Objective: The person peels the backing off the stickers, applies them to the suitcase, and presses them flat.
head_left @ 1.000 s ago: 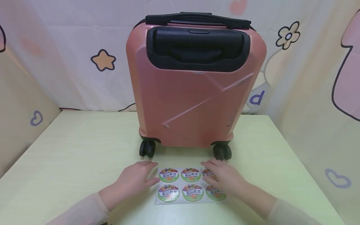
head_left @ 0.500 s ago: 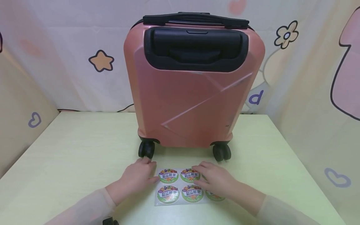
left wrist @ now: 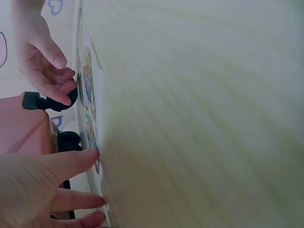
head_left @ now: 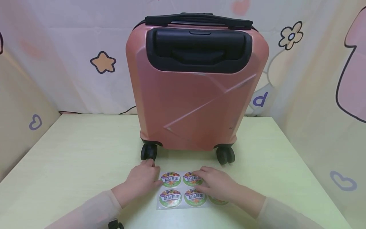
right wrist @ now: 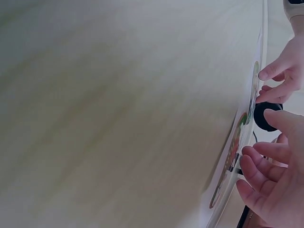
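Note:
A sheet [head_left: 182,189] of round fruit-label stickers lies flat on the table, with two rows visible. My left hand [head_left: 142,179] is at its left edge. The thumb touches the leftmost sticker's side and the other fingers reach toward the suitcase's left wheel [head_left: 148,152]; in the left wrist view these fingers [left wrist: 78,199] look extended. Over the sheet's right part is my right hand [head_left: 215,184], its fingertips at the upper middle sticker [head_left: 192,179] and its palm covering the right-hand stickers. In the right wrist view the right fingers [right wrist: 259,173] are loosely bent, with nothing between them.
A pink suitcase [head_left: 197,108] with a black handle stands upright just behind the sheet, its right wheel [head_left: 225,155] near my right hand. Patterned cloth [head_left: 71,63] hangs round the pale table [head_left: 94,143]. A black device [head_left: 115,224] sits at the left sleeve.
My right hand has moved left over the sheet, from the right column to the upper middle sticker. The left hand has shifted slightly forward and right. Sheet and suitcase stay put.

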A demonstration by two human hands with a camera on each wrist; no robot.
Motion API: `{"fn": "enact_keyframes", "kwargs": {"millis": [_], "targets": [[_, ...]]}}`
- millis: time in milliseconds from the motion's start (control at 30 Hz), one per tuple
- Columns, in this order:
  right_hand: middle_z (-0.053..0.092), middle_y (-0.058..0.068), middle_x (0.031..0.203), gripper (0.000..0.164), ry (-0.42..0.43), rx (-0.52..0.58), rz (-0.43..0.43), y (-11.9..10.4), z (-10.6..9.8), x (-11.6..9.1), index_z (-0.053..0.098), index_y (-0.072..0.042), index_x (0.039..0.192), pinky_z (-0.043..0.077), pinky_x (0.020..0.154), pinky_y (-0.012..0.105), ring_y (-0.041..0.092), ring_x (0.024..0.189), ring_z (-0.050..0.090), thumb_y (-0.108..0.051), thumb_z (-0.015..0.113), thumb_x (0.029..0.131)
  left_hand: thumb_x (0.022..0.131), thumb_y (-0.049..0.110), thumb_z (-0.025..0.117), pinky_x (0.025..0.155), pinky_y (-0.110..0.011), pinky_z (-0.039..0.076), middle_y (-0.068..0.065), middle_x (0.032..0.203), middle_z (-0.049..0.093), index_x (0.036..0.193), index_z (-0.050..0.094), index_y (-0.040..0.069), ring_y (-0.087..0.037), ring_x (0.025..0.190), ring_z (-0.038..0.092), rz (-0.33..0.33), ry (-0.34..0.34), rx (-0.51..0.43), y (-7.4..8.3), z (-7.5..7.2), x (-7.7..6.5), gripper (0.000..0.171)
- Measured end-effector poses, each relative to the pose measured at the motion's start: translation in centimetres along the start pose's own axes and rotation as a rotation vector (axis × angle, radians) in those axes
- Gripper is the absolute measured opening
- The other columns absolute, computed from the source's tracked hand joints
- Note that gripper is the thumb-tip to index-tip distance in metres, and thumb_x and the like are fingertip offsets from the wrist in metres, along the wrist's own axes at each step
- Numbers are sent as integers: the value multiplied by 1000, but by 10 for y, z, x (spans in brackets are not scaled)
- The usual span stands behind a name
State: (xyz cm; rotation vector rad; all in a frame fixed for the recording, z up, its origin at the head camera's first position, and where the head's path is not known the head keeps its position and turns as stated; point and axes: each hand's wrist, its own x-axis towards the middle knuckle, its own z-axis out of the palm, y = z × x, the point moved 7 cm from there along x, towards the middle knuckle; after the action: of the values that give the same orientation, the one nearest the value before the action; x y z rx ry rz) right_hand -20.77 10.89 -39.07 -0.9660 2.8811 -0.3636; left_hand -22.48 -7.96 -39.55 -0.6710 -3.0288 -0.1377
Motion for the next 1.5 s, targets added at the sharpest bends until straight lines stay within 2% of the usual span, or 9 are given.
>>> {"fn": "enact_keyframes", "kwargs": {"millis": [267,533,900,1133,1267,1367,1500], "targets": [[60,0,102,48,-43,2,-7,-3,5,-1,60,-8,123,49,76,31,12,85,56,-36,65,84,71,24,78,57,-33,47,-3,76,50,73,67,10,-21,72,47,27,23,-16,0,-6,-2,18],[59,2,103,50,-72,-9,-38,-7,5,2,60,-5,122,49,76,29,12,86,55,-35,67,83,69,22,79,58,-34,47,-3,74,49,76,63,8,-20,68,47,-13,-14,-80,-6,-5,1,22],[58,1,105,53,-130,-44,-5,-1,7,1,59,-7,124,48,75,27,12,87,55,-37,68,82,70,16,76,58,-33,45,0,74,51,79,65,9,-18,69,49,-49,-22,-197,-5,4,3,16],[58,1,103,50,-123,-84,-19,-3,5,-2,61,-8,121,49,74,29,14,88,56,-37,68,81,75,14,76,55,-29,39,4,69,51,79,58,13,-15,62,46,-107,-104,-409,-6,9,5,19],[58,1,102,49,-92,-94,-20,-4,1,-2,62,-7,120,48,74,28,13,84,54,-36,69,81,76,10,75,53,-28,41,2,70,53,87,57,10,-14,61,48,-115,-98,-552,-9,6,6,21],[57,1,101,49,-82,-90,-21,-5,0,-2,62,-7,119,47,73,29,13,82,53,-35,70,80,76,5,74,52,-26,42,0,71,53,99,59,5,-14,61,48,-109,-81,-678,-13,6,7,27],[57,1,101,49,-93,-80,-4,-5,1,-4,62,-7,119,47,73,29,14,82,53,-35,70,80,77,3,72,55,-26,46,-2,74,57,122,52,-3,-15,64,53,-119,-85,-871,-17,10,5,49]]}}
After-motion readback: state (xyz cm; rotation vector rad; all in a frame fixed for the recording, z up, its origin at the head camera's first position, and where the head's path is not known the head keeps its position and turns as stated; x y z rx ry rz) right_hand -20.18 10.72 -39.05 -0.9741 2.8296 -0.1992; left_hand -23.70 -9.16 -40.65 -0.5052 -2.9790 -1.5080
